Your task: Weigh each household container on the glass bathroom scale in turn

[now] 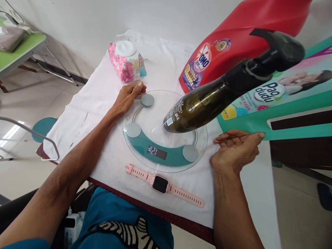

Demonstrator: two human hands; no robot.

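Observation:
A round glass scale (pixel 169 162) with a teal band and a lit display lies on the white-covered table. Standing on its glass is a dark pump bottle (pixel 199 107), which leans toward the upper right in the view. My left hand (pixel 129 97) rests at the scale's upper left edge, fingers stretched out and partly hidden, holding nothing visible. By the right edge, my right hand (pixel 236 148) lies palm up, open, fingers loosely bent and thumb pointing outward. Neither hand touches the bottle. In front of the scale lies a pink-strapped watch (pixel 160 184), spread flat with a dark screen.
At the back left of the table sits a pink pack of wipes (pixel 127 62). Behind the bottle stands a large red OMO detergent bottle (pixel 223 45), with a green Paodudu container (pixel 243 121) at its right. A white wall backs the table. A green-topped table (pixel 31 45) stands farther left.

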